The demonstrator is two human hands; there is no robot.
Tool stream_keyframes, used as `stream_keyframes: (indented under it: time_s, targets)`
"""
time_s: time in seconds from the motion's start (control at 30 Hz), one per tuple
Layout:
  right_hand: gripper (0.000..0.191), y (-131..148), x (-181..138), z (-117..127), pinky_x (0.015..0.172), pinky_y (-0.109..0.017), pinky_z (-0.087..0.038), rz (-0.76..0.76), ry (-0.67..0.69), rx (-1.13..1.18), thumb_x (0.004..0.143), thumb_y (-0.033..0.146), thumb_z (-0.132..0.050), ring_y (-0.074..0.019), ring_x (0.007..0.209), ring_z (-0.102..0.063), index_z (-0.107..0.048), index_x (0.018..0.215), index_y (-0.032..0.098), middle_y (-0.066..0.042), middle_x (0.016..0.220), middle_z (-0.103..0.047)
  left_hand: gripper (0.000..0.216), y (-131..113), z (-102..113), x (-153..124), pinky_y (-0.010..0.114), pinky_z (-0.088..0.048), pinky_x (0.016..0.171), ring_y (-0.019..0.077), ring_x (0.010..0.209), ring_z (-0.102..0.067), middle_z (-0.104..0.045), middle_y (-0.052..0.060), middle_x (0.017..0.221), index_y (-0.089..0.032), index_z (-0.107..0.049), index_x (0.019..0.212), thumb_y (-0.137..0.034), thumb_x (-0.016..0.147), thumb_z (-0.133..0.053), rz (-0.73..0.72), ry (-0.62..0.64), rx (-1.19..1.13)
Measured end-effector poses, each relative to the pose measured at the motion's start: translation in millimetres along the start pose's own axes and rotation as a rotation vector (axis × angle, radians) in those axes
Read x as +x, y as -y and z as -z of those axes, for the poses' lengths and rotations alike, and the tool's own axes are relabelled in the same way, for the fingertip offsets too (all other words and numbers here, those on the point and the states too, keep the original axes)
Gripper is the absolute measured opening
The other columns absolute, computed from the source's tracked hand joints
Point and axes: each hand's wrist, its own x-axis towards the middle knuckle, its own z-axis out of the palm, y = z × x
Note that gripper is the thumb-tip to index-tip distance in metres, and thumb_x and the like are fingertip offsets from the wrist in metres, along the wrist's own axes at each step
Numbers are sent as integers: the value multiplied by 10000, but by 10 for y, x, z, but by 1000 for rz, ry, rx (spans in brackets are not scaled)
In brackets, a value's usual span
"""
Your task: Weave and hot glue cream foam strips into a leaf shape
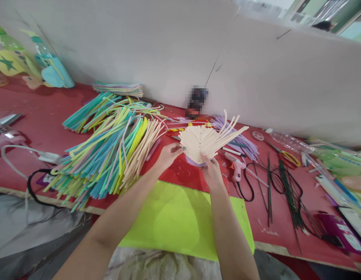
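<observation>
Between my two hands is a leaf-shaped piece of cream pipe cleaners [194,142], laid side by side in a V pattern. Several loose ends fan out from its upper right, and some purple shows under its lower edge. My left hand [169,154] pinches the piece at its left edge. On the lower right edge, my right hand [211,169] grips it with the thumb on top. Beneath the hands lie a red sheet [183,175] and a lime-green sheet [180,217]. A pink glue gun [238,167] rests just right of my right hand.
A large heap of coloured pipe cleaners [101,151] covers the table on the left, with purple ones [241,140] behind the piece. Yellow-handled scissors [289,158], a clear bottle [291,142], dark green stems [288,190] and cables are on the right. Blue spray bottle [53,70] stands back left.
</observation>
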Motion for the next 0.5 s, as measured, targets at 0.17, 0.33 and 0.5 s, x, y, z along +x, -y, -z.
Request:
stream_keyframes:
  time_s: [0.17, 0.33, 0.5]
  targets:
    - [334, 18, -35, -32, 591, -245, -576, 12, -5, -3, 555, 332, -843, -157, 735, -701, -727, 844, 210, 1, 877, -761, 354, 2, -8, 5, 308, -492, 757, 209, 792, -648, -702, 49, 785, -161, -638, 759, -502, 673, -682, 0, -19, 3]
    - [333, 25, -47, -37, 595, -251, -578, 7, 10, -35, 570, 353, -832, -161, 739, -701, -714, 846, 210, -4, 886, -761, 377, -3, -3, 9, 307, -493, 746, 209, 786, -646, -699, 53, 780, -157, -646, 762, -521, 668, -679, -3, -42, 10]
    - [338, 19, -48, -27, 561, -223, -568, -16, 47, -66, 560, 347, -838, -159, 726, -703, -711, 841, 209, -4, 875, -761, 383, -22, 6, -2, 300, -487, 742, 203, 777, -637, -696, 49, 779, -156, -640, 747, -529, 671, -679, -10, -60, 20]
